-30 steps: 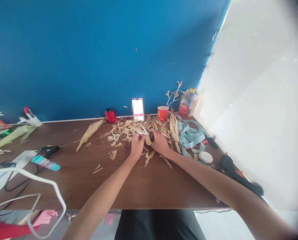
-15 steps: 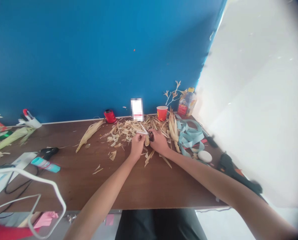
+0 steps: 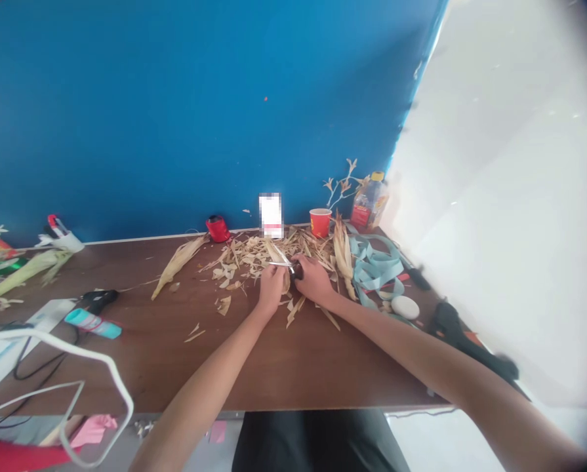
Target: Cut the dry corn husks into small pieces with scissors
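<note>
Both my hands meet over a heap of dry corn husk pieces [image 3: 254,252] on the brown table [image 3: 273,367]. My right hand [image 3: 314,280] is closed round the dark handles of small scissors [image 3: 287,265], whose thin metal blades point left. My left hand [image 3: 271,288] pinches a pale strip of husk [image 3: 286,282] just under the blades. Loose husk scraps [image 3: 296,308] lie below my hands.
At the back stand a red cup [image 3: 320,223], a red tape roll [image 3: 218,229], a white card [image 3: 271,215] and a bottle [image 3: 369,201]. Blue ribbon [image 3: 374,269] and a black glue gun [image 3: 465,341] lie right; a whole husk [image 3: 178,262], teal tube [image 3: 92,323] and cables left.
The scissor blades have tilted slightly and the husk strip has shifted in my left hand. Both hands stay in the same spot.
</note>
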A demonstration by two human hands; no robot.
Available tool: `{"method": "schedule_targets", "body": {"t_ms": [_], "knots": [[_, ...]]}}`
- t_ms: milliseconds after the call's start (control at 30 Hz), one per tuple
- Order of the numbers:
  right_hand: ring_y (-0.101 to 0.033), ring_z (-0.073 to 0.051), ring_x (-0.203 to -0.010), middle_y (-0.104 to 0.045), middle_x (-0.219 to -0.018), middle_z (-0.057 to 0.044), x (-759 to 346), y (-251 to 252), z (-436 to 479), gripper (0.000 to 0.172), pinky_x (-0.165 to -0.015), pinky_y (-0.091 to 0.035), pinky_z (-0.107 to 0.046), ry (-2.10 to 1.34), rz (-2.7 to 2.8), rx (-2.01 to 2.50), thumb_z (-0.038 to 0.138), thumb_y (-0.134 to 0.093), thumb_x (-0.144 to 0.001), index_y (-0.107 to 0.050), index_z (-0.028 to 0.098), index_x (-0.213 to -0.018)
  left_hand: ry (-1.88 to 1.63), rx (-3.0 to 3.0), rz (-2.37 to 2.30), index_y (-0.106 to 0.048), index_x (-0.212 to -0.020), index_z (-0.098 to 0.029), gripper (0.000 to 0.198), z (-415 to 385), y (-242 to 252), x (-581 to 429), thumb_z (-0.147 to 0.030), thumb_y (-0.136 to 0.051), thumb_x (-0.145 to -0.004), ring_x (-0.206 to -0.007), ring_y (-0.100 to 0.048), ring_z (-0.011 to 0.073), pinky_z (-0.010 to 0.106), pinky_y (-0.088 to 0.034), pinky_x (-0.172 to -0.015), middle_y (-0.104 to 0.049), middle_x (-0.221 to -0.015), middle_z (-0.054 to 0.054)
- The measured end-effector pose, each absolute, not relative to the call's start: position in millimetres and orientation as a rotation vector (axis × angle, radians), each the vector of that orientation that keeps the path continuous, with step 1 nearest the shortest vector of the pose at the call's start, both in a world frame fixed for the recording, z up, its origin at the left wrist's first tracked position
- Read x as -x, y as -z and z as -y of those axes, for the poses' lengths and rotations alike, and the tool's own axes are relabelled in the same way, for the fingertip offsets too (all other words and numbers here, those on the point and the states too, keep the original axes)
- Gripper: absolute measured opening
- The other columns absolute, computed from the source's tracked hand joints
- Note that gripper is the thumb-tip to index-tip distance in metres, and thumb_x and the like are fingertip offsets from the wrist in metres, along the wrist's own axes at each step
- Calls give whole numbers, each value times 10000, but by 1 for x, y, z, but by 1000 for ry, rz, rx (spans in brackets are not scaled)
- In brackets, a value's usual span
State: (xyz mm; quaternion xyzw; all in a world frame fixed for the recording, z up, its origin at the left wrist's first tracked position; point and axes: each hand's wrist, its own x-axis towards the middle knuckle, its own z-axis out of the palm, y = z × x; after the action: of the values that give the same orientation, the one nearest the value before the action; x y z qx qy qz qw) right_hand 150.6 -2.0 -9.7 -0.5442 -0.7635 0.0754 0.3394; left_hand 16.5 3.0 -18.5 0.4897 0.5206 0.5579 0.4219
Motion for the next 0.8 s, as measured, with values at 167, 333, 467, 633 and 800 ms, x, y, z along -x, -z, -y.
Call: {"method": "schedule_targets", "body": {"t_ms": [167,333,467,633,800], "knots": [[-538,-232,-957,-640,-963,-56,-150,8,4,522,-834,-410,-315,-168,1982,1436,87,-520,-627,-535,201,-1136,-1385,-1316,-1330,-397,-557,-180,220,-4,21,-16,-261,-507,-728,-509,-313,85,231,-257,-503,-344,-518,-52],[-540,-221,-920,-636,-909,-45,-150,6,5,524,-801,-409,-298,-166,1985,1449,81,-519,-613,-539,196,-1125,-1387,-1295,-1312,-369,-548,-186,233,-6,23,-15,-256,-506,-723,-505,-305,88,238,-251,-502,-332,-507,-53],[-541,-218,-901,-635,-883,-41,-150,5,5,536,-777,-405,-295,-211,1981,1460,76,-520,-614,-533,200,-1135,-1388,-1281,-1263,-337,-536,-192,245,-8,25,-15,-236,-488,-724,-485,-283,90,248,-224,-488,-293,-495,-52],[-539,-214,-867,-622,-833,-25,-151,8,4,543,-756,-399,-294,-234,1951,1448,68,-514,-607,-534,207,-1132,-1365,-1296,-1195,-327,-516,-192,255,-9,25,-14,-230,-475,-720,-469,-277,89,255,-209,-484,-281,-488,-47],[-533,-206,-836,-612,-817,-18,-153,10,1,535,-736,-392,-291,-219,1914,1411,77,-501,-599,-538,202,-1117,-1356,-1333,-1121,-398,-538,-182,191,-8,24,-12,-183,-442,-723,-492,-324,92,242,-241,-493,-343,-512,-38]]}}
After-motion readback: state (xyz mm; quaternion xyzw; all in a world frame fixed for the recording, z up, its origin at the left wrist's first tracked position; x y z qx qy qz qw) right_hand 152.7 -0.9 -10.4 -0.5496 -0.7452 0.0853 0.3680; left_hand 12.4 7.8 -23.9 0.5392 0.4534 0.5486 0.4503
